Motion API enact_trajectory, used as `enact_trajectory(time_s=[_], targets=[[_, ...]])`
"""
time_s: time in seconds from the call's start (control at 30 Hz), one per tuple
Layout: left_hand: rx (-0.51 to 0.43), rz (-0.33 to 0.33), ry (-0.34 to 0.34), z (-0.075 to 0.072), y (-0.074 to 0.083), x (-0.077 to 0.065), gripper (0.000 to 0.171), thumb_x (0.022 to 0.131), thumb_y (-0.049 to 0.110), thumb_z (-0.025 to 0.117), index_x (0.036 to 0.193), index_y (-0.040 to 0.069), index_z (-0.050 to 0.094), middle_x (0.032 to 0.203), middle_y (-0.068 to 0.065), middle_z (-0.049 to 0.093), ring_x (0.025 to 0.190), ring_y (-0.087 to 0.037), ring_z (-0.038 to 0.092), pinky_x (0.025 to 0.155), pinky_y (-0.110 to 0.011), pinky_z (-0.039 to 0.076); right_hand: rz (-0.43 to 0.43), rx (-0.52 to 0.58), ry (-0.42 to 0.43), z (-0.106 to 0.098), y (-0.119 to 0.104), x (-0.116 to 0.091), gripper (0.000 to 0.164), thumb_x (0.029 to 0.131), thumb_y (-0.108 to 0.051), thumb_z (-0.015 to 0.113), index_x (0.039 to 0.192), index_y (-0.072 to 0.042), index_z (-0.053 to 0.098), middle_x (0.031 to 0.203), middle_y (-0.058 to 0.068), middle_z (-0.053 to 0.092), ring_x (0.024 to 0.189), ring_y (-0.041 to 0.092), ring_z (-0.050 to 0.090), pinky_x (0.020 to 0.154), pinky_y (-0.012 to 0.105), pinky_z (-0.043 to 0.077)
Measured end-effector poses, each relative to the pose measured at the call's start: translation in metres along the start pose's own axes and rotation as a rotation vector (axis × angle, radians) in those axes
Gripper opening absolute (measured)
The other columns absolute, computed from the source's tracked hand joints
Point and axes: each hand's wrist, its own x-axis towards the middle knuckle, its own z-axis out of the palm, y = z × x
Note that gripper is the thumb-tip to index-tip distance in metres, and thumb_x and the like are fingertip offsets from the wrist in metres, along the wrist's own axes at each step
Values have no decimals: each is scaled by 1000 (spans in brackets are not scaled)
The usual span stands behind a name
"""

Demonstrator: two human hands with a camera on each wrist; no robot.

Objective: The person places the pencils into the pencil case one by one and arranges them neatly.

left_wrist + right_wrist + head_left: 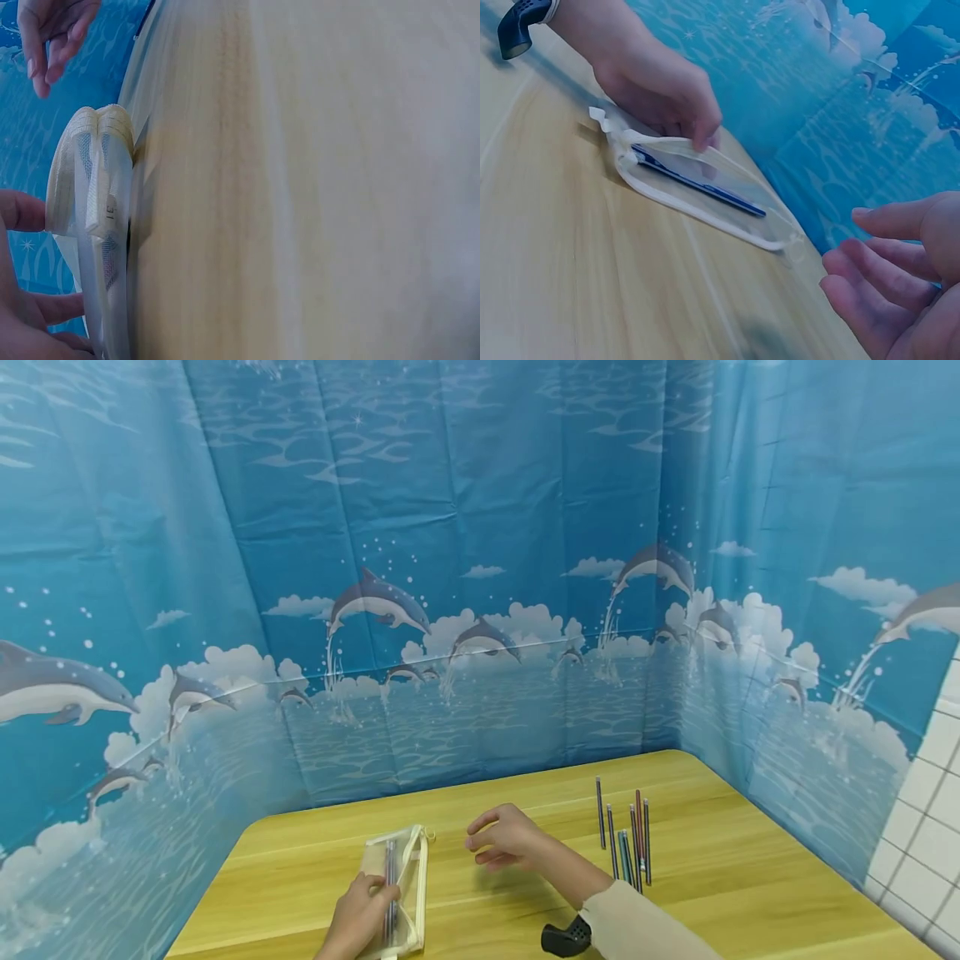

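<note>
A translucent, cream-edged zip pencil case lies on the table, its zipped mouth gaping in the right wrist view. Dark pencils are inside it. My left hand grips the case by its left side, thumb and fingers on the upper edge of the mouth. To the right of the case, my right hand hovers above the table with its fingers loosely bent and nothing in them. Several loose pencils, mostly dark with one reddish, lie farther right, beyond the right forearm.
The yellow wood-grain table has rounded far corners. A blue dolphin-print curtain hangs along its back and sides, with white wall tiles at far right. A black wrist device sticks out under the right sleeve.
</note>
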Motion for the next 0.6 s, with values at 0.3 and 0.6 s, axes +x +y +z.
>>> enact_trajectory(time_s=[0.3,0.6], targets=[[-10,-35,-8,3,3,2,54,87,32,65,124,-8,66,148,-46,35,134,-64,37,107,-69,36,-1,-16,66,-47,5,-19,31,92,-11,78,118,2,69,103,13,73,85,31,75,69,43,63],[-7,-41,-4,-2,-1,-1,56,87,33,66,125,-8,65,148,-45,36,134,-64,37,107,-70,34,46,60,152,-86,18,-36,34,94,-10,76,124,3,67,105,15,71,79,25,74,65,37,62]])
